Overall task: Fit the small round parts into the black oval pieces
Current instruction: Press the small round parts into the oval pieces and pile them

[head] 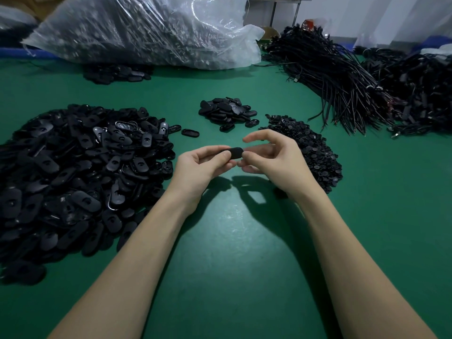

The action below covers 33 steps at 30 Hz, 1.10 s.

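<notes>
A black oval piece (235, 153) is being pinched above the green bench (244, 253) by the left hand (199, 165) and right hand (271, 155), between the oval pile (73, 172) and round parts (315, 152).

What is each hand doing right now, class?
Left hand: pinches one black oval piece.
Right hand: fingertips on the same piece; its hold cannot be told.

Oval pieces heap (73, 172) left, small round parts pile (310, 150) right.
</notes>
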### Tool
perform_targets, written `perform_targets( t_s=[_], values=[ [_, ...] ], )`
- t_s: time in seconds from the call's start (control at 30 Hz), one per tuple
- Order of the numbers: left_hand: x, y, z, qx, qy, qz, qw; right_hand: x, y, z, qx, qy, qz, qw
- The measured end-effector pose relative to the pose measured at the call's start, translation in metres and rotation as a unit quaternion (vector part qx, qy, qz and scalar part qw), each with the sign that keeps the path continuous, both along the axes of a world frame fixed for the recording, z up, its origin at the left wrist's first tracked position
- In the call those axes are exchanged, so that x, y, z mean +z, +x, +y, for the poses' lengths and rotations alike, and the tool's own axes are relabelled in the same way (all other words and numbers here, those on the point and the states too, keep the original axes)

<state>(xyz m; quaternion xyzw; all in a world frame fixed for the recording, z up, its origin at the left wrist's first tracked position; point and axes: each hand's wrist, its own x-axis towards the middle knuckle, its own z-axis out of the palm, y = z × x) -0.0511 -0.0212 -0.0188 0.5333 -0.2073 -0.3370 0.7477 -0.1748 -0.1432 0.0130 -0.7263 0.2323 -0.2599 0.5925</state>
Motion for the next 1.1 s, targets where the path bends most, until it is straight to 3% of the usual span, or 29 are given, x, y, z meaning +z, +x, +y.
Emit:
perform_targets(
  t_s=[0.13,0.33,0.67,0.73,0.93,1.1],
  values=[
    [0.001,0.002,-0.001,0.006,-0.007,0.031,0.999,-0.002,0.005,0.002,-0.043,-0.216,0.054,0.974],
    [0.001,0.002,-0.001,0.006,-0.003,0.025,1.0,-0.006,0.01,0.006,-0.044,-0.264,0.01,0.964],
    [0.002,0.001,0.0,-0.005,0.006,0.008,1.0,-0.002,0.008,0.006,-0.032,-0.282,0.042,0.958],
    [0.003,0.001,0.0,-0.007,0.006,0.008,1.0,-0.002,0.008,0.006,-0.031,-0.247,0.045,0.968],
    [0.006,-0.002,0.001,-0.004,0.009,0.014,1.0,0.001,0.008,0.009,-0.036,-0.02,0.033,0.999],
    [0.008,-0.001,0.002,0.003,0.01,0.03,1.0,0.006,0.004,0.004,-0.011,0.169,-0.038,0.985]
  ],
)
